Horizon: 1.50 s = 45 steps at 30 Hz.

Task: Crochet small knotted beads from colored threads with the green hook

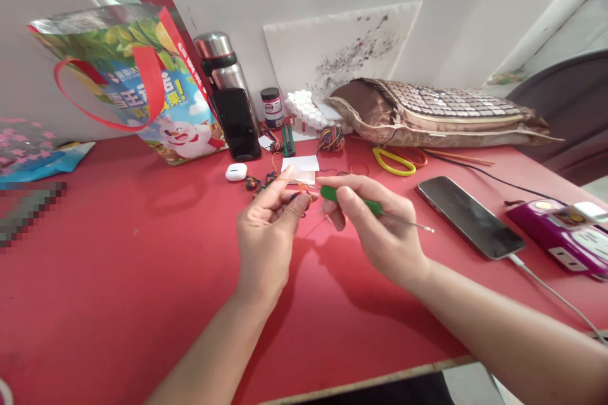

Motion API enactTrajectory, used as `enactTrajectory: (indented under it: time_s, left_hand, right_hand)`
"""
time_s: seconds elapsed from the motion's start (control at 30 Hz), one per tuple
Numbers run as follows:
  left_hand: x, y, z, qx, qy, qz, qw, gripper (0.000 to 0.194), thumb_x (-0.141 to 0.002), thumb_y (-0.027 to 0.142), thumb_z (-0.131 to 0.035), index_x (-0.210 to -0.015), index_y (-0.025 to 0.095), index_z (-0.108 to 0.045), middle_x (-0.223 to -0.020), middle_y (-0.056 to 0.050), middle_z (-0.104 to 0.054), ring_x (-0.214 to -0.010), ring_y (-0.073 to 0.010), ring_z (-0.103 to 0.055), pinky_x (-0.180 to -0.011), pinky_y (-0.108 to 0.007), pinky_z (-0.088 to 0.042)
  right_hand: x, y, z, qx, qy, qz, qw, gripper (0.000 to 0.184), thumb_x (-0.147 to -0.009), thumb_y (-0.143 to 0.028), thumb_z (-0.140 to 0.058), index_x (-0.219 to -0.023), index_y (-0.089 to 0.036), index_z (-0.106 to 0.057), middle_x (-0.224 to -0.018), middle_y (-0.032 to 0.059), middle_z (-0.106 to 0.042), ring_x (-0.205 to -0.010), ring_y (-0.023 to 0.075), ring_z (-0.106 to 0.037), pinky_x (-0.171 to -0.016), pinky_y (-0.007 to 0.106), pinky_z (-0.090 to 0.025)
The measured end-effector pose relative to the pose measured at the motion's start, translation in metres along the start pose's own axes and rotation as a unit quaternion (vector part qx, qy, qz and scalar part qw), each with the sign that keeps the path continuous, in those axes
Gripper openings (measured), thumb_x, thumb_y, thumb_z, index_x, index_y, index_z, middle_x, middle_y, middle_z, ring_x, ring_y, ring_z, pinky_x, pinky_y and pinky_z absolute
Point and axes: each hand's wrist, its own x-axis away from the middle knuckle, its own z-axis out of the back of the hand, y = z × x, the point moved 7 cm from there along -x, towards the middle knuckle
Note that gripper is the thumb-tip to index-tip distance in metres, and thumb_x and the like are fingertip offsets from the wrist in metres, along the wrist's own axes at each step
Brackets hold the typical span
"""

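Observation:
My left hand [268, 231] pinches a small piece of multicoloured crochet work [304, 193] between thumb and fingers, with orange and dark yarn showing. In my right hand [380, 221] is a crochet hook [373, 205] with a green grip. Its metal shaft sticks out to the right past the hand, and its other end points at the yarn work. Whether the hook tip sits inside a loop is too small to tell. A strand of yarn loops below the right fingers. Just beyond the left fingers lie more dark multicoloured yarn pieces [254, 183].
Behind the hands are a yarn ball [331, 138], white paper [300, 164], an earbud case [236, 171] and an upright phone [236, 123]. Yellow-handled scissors [394, 161] lie right of these. A charging phone [470, 215] and purple power strip [553, 234] are at right. A shopping bag [185, 107] stands left.

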Motion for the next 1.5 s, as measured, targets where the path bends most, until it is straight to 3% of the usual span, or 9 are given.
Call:
enactTrajectory:
  time_s: [0.13,0.23,0.37,0.5,0.63,0.77,1.03,1.23,1.5]
  left_hand:
    - [0.005,-0.005,-0.009,0.041,-0.022,0.031,0.998,0.025,-0.076,0.023,-0.094,-0.099,0.025,-0.088,-0.069,0.005,-0.061,-0.059,-0.0056,-0.045,-0.052,-0.019,-0.036]
    - [0.005,-0.004,-0.015,0.047,-0.061,0.035,0.996,0.012,-0.077,0.020,-0.091,-0.088,0.024,-0.088,-0.065,0.005,-0.054,-0.055,-0.0053,-0.038,-0.048,-0.021,-0.029]
    - [-0.001,0.003,-0.012,0.043,-0.084,0.035,0.995,0.014,-0.075,0.016,-0.089,-0.086,0.023,-0.088,-0.065,0.004,-0.057,-0.051,-0.0048,-0.038,-0.048,-0.022,-0.028]
    - [-0.003,0.004,-0.011,0.035,-0.109,0.067,0.991,0.026,-0.072,0.014,-0.087,-0.096,0.022,-0.090,-0.071,0.001,-0.064,-0.051,-0.0047,-0.039,-0.049,-0.023,-0.030]
    - [0.002,-0.002,-0.017,0.025,-0.152,0.113,0.982,0.034,-0.071,0.013,-0.086,-0.103,0.024,-0.091,-0.074,-0.002,-0.069,-0.054,-0.0068,-0.045,-0.050,-0.023,-0.031]
    - [0.007,-0.004,-0.021,0.009,-0.171,0.128,0.977,0.038,-0.071,0.014,-0.087,-0.108,0.024,-0.090,-0.072,-0.003,-0.071,-0.054,-0.0070,-0.046,-0.050,-0.022,-0.032]
    - [0.009,-0.003,-0.020,-0.002,-0.154,0.130,0.980,0.041,-0.070,0.013,-0.087,-0.110,0.022,-0.090,-0.071,-0.003,-0.073,-0.058,-0.0096,-0.055,-0.052,-0.022,-0.036]
    - [0.008,-0.002,-0.018,0.002,-0.144,0.133,0.981,0.040,-0.066,0.009,-0.088,-0.103,0.024,-0.091,-0.070,0.000,-0.071,-0.068,-0.0133,-0.068,-0.064,-0.023,-0.051]
    - [0.007,0.000,-0.018,-0.002,-0.129,0.123,0.984,0.040,-0.067,0.011,-0.088,-0.104,0.025,-0.091,-0.067,0.001,-0.063,-0.053,-0.0056,-0.048,-0.050,-0.019,-0.034]
  right_hand:
    - [0.006,-0.008,-0.005,0.137,0.002,0.100,0.986,0.023,-0.107,-0.029,-0.063,-0.121,-0.023,-0.080,-0.089,0.0072,-0.071,-0.075,0.0203,-0.063,-0.075,0.038,-0.055]
    - [0.007,-0.005,-0.003,0.131,0.017,0.101,0.986,0.023,-0.105,-0.030,-0.066,-0.121,-0.025,-0.081,-0.089,0.0069,-0.070,-0.077,0.0209,-0.062,-0.076,0.038,-0.054]
    - [-0.002,0.016,-0.004,-0.060,0.001,-0.037,0.998,0.025,-0.103,-0.044,-0.070,-0.113,-0.025,-0.084,-0.080,0.0020,-0.064,-0.066,0.0153,-0.051,-0.066,0.034,-0.048]
    - [-0.012,0.039,-0.009,-0.238,-0.029,-0.223,0.945,0.035,-0.094,-0.054,-0.077,-0.090,-0.020,-0.082,-0.065,-0.0030,-0.053,-0.053,0.0096,-0.033,-0.053,0.028,-0.039]
    - [-0.020,0.048,-0.002,-0.261,-0.062,-0.288,0.919,0.044,-0.093,-0.057,-0.078,-0.073,-0.017,-0.076,-0.048,-0.0098,-0.035,-0.044,0.0054,-0.014,-0.043,0.023,-0.023]
    - [-0.025,0.045,0.008,-0.223,-0.097,-0.272,0.931,0.047,-0.085,-0.058,-0.084,-0.068,-0.015,-0.076,-0.040,-0.0115,-0.029,-0.039,0.0039,-0.015,-0.042,0.023,-0.019]
    - [-0.032,0.034,0.022,-0.141,-0.076,-0.225,0.961,0.053,-0.080,-0.062,-0.088,-0.063,-0.013,-0.076,-0.040,-0.0069,-0.038,-0.039,0.0032,-0.017,-0.043,0.024,-0.010]
    - [-0.035,0.031,0.031,-0.123,-0.050,-0.218,0.967,0.051,-0.077,-0.059,-0.091,-0.063,-0.012,-0.079,-0.040,-0.0051,-0.040,-0.038,0.0035,-0.020,-0.043,0.025,-0.009]
    - [-0.035,0.025,0.031,-0.111,-0.021,-0.211,0.971,0.052,-0.070,-0.061,-0.095,-0.061,-0.012,-0.080,-0.039,-0.0033,-0.043,-0.038,0.0036,-0.024,-0.043,0.025,-0.009]
